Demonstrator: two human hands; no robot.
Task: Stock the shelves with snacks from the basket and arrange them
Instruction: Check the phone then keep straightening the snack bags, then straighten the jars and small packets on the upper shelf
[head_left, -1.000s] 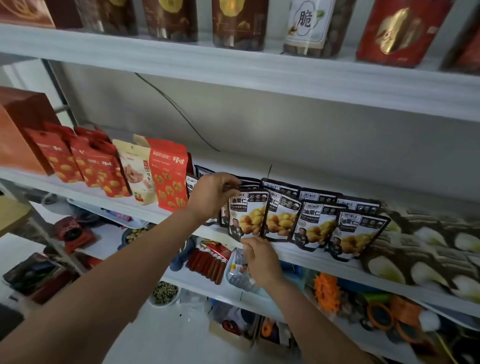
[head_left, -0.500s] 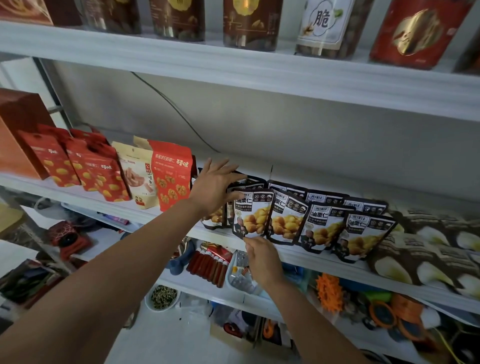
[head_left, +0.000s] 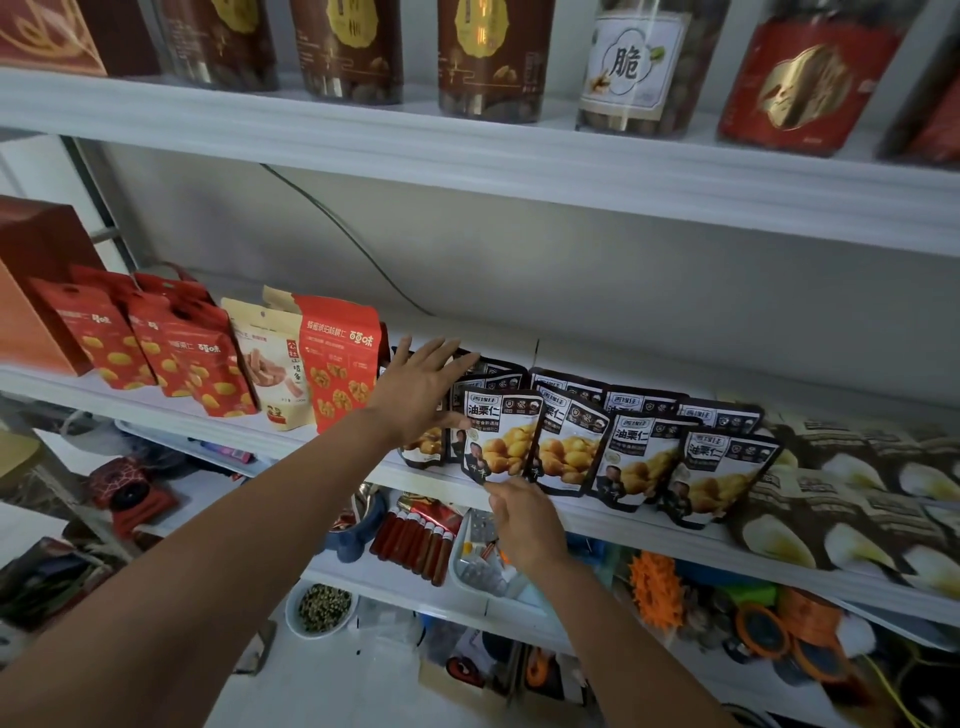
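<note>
Chestnut pouch (head_left: 501, 441): black, yellow kernels printed, upright; right hand (head_left: 527, 522) pinches bottom edge; left hand (head_left: 423, 389) fingers spread.

Dim, even indoor light through a wide-angle lens.
The upper shelf (head_left: 467, 156) bows toward the corners; the packets at the right (head_left: 857, 493) smear out of focus; the lower shelves (head_left: 363, 579) lie in shadow.
</note>
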